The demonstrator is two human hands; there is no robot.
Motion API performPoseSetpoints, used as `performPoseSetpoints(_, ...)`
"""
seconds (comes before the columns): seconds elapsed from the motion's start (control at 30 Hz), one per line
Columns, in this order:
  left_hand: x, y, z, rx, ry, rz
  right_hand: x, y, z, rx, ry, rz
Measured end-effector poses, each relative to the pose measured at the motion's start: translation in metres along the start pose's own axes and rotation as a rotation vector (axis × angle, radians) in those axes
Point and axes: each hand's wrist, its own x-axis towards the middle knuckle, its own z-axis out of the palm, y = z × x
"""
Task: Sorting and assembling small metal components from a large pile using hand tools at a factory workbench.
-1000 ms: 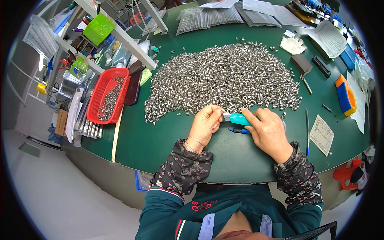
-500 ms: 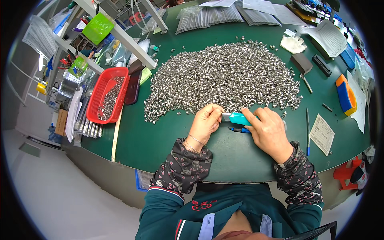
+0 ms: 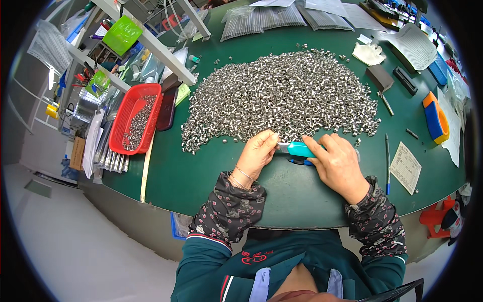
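My right hand [image 3: 338, 163] is closed round a teal utility knife [image 3: 300, 149], its grey blade end pointing left. At that tip my left hand [image 3: 256, 154] is pinched shut, and whatever lies between its fingertips is too small and covered to make out. Just beyond both hands spreads a wide heap of small silvery metal rings [image 3: 282, 95]. A blue and black pen-like tool [image 3: 300, 162] lies on the table under the knife, partly covered by my right hand.
A red basket [image 3: 117, 121] with more rings stands left on the green table [image 3: 211, 189]. To the right lie a pen [image 3: 387, 168], a paper slip [image 3: 405, 167], a dark block [image 3: 379, 78] and a blue and orange tape roll [image 3: 435, 119]. Clear tubes [image 3: 261, 25] lie at the back.
Both hands stay almost in place, with the knife still between them. My left hand has shifted very slightly; the heap and basket look the same.
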Motion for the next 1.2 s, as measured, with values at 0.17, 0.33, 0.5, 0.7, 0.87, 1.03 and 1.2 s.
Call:
performPoseSetpoints(0.17, -0.001, 0.004, 0.002, 0.025, 0.004, -0.041, 0.000, 0.001, -0.001, 0.047, -0.010, -0.003)
performPoseSetpoints(0.33, -0.002, 0.008, -0.006, -0.041, -0.080, -0.159, 0.001, 0.001, -0.003, 0.054, -0.015, -0.028)
performPoseSetpoints(0.5, -0.002, 0.010, -0.011, -0.070, -0.167, -0.236, 0.002, 0.002, -0.005, 0.051, -0.019, -0.074)
performPoseSetpoints(0.7, -0.003, 0.014, -0.010, -0.053, -0.243, -0.305, 0.003, 0.006, -0.008, -0.018, -0.029, -0.126)
performPoseSetpoints(0.87, -0.005, 0.016, -0.009, -0.025, -0.274, -0.347, 0.007, 0.008, -0.008, -0.122, 0.016, -0.230)
performPoseSetpoints(1.03, -0.005, 0.015, -0.010, 0.005, -0.314, -0.378, 0.008, 0.008, -0.013, -0.148, 0.014, -0.262)
performPoseSetpoints(1.2, -0.006, 0.016, -0.006, 0.021, -0.319, -0.412, 0.009, 0.008, -0.018, -0.180, 0.030, -0.287)
